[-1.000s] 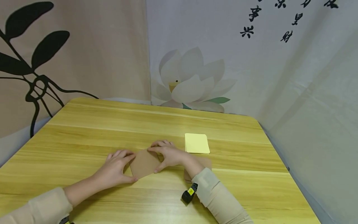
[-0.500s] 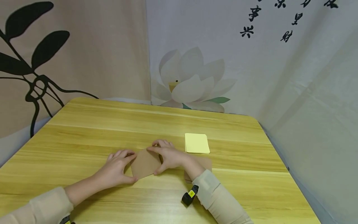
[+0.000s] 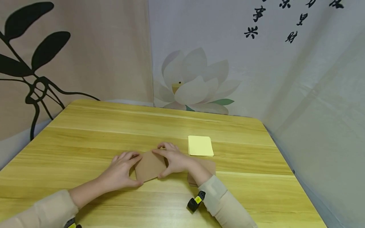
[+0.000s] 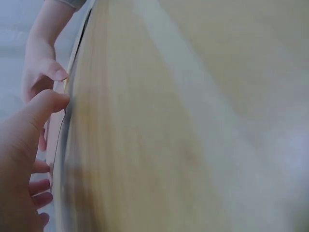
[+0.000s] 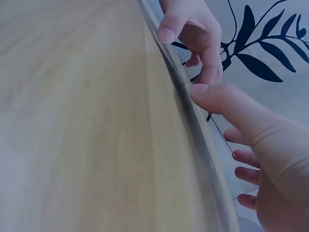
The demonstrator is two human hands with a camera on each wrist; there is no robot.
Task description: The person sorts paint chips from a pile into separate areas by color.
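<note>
A brown square card (image 3: 150, 167) lies at a slant on the table in the head view, between both hands. At its left side, my left hand (image 3: 122, 171) holds the edge, with the thumb by the near corner and the fingers by the far one. My right hand (image 3: 176, 161) grips the opposite side, its thumb low and its index finger on the upper corner. Both wrist views show the thumbs facing each other close over the table, with the card seen almost edge-on. Part of its right edge is hidden behind the right hand.
A few pale yellow square cards (image 3: 200, 146) with rounded corners are stacked beyond the right wrist. More brown cards (image 3: 209, 165) lie below them, partly covered by the right forearm. The wooden table (image 3: 114, 126) ends at printed curtains (image 3: 199, 63).
Both hands and the brown card between them have shifted slightly to the right. The yellow cards and the other brown cards stay in place.
</note>
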